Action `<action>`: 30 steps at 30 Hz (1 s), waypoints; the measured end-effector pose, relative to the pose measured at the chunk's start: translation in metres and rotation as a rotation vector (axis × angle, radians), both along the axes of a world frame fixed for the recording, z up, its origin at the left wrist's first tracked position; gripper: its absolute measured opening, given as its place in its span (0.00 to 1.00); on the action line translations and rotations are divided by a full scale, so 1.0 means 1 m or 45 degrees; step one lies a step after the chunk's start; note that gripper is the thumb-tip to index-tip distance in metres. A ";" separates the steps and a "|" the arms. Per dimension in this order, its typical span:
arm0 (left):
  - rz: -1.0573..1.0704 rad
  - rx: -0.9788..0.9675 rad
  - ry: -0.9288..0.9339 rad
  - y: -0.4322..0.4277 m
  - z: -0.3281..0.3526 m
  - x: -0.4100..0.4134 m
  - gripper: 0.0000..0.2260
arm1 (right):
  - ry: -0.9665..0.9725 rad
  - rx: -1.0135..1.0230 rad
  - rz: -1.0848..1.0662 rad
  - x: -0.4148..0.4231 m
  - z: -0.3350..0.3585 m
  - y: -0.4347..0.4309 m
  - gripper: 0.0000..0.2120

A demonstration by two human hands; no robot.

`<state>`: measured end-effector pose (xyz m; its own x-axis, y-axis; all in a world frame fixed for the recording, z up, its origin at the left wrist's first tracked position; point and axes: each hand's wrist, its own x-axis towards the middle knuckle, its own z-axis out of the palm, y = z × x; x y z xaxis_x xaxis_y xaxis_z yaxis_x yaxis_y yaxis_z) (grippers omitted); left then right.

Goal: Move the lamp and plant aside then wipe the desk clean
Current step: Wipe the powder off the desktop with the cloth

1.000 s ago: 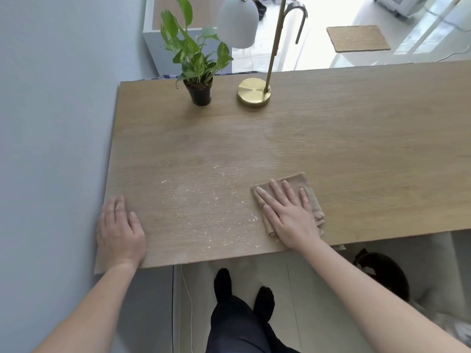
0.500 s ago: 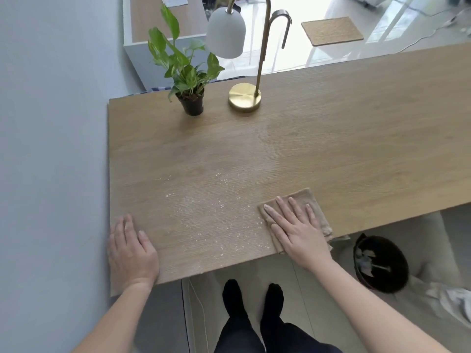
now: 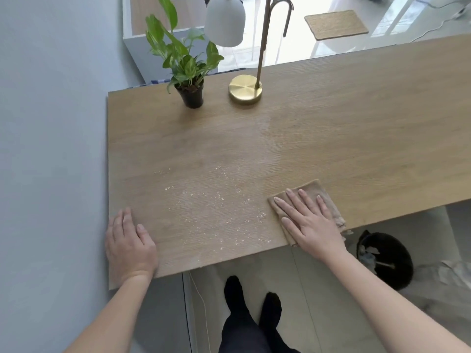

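A wooden desk [image 3: 318, 138] runs from the left wall to the right. At its far left stand a green plant in a black pot [image 3: 191, 95] and a lamp [image 3: 245, 89] with a brass base and white shade. My right hand [image 3: 307, 220] presses flat on a folded tan cloth [image 3: 323, 197] near the front edge. My left hand [image 3: 128, 244] rests flat on the desk's front left corner. Pale crumbs [image 3: 216, 207] lie scattered between the two hands.
A grey wall borders the desk on the left. A black bin [image 3: 387, 261] with rubbish stands on the floor under the desk's front right. My feet in black socks [image 3: 252, 299] show below the edge. A woven mat [image 3: 336, 24] lies on the floor beyond.
The view has shifted a little. My right hand with the cloth has slid slightly right along the front edge. The left hand stays in place.
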<state>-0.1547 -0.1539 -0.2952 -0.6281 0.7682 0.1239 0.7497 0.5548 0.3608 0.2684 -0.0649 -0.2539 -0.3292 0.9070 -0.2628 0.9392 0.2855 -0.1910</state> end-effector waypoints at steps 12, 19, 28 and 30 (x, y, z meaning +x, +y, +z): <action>0.014 -0.031 -0.016 -0.001 0.000 0.001 0.26 | 0.030 0.005 -0.007 -0.019 -0.002 0.033 0.26; 0.027 -0.046 -0.031 0.000 0.001 0.001 0.27 | 0.004 0.001 -0.385 0.033 0.007 0.078 0.27; 0.018 -0.078 -0.039 0.000 0.004 0.000 0.27 | 0.023 -0.035 0.096 -0.011 0.005 0.066 0.25; 0.021 -0.078 -0.040 0.002 0.004 0.000 0.28 | 0.016 -0.050 0.082 0.017 0.011 0.071 0.25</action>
